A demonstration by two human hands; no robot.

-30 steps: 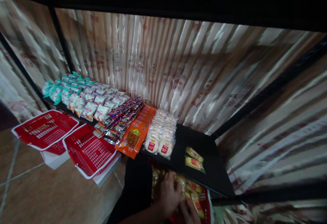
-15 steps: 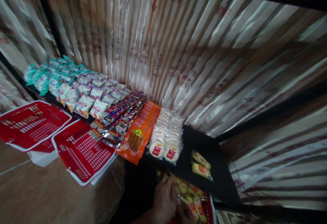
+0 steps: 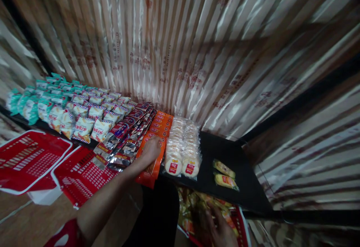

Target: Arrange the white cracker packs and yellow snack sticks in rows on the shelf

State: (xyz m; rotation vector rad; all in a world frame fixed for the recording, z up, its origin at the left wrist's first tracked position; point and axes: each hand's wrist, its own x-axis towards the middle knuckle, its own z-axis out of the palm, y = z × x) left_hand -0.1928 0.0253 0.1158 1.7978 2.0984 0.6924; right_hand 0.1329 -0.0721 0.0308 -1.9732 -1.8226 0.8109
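My left hand (image 3: pixel 153 148) is over the large orange snack packet (image 3: pixel 159 127), its fingers curled in. Whether it holds anything is hidden. Low on the right, my right hand (image 3: pixel 222 230) reaches among yellow wrapped snacks (image 3: pixel 189 205) in a red basket (image 3: pixel 244 224). Its fingers are apart, and I see nothing gripped in them. On the black shelf (image 3: pixel 216 149) above that basket lie a yellow wrapped snack (image 3: pixel 226 181) and another wrapped snack (image 3: pixel 224 169) behind it. Round white crackers (image 3: pixel 173 164) in clear wrappers stand in two rows beside the orange packet.
Dark, shiny packets (image 3: pixel 125 134) overlap left of the orange one. Farther left are white snack bags (image 3: pixel 84 127) and teal bags (image 3: pixel 30 109). Two red baskets, one at the far left (image 3: pixel 30 160) and one nearer (image 3: pixel 84 177), stand before the shelf. A striped, wrinkled curtain (image 3: pixel 157 51) hangs behind.
My left hand has left the basket of yellow snacks and moved up and left, over the orange packet. My right hand stays in the basket, shifted slightly right. The view has shifted a little.
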